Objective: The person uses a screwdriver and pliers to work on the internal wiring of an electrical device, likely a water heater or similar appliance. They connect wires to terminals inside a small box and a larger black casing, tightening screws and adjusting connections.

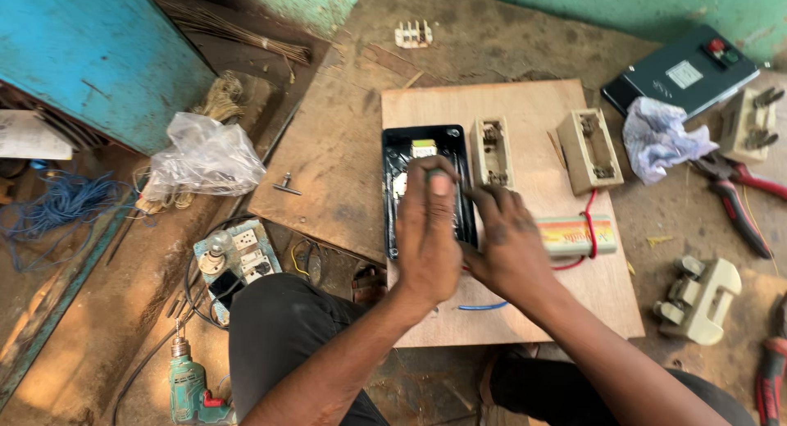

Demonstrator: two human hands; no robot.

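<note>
**Hands at the black box on the board**

Nearest, the left hand (428,229) is clenched round a slim tool handle (438,178) – a screwdriver, by the look of it – held upright over the black switch box (393,188), which lies at the left edge of the plywood board (525,303). The right hand (510,241) rests open beside it, fingers steadying the box rim. This looks like fixing work inside the box; the tip needs to stay square. Farther off – two beige fuse holders (492,153).

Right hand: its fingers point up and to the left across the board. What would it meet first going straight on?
Probably the black box: the right hand already lies at its right edge, beside the left hand. Depth is unclear.
</note>
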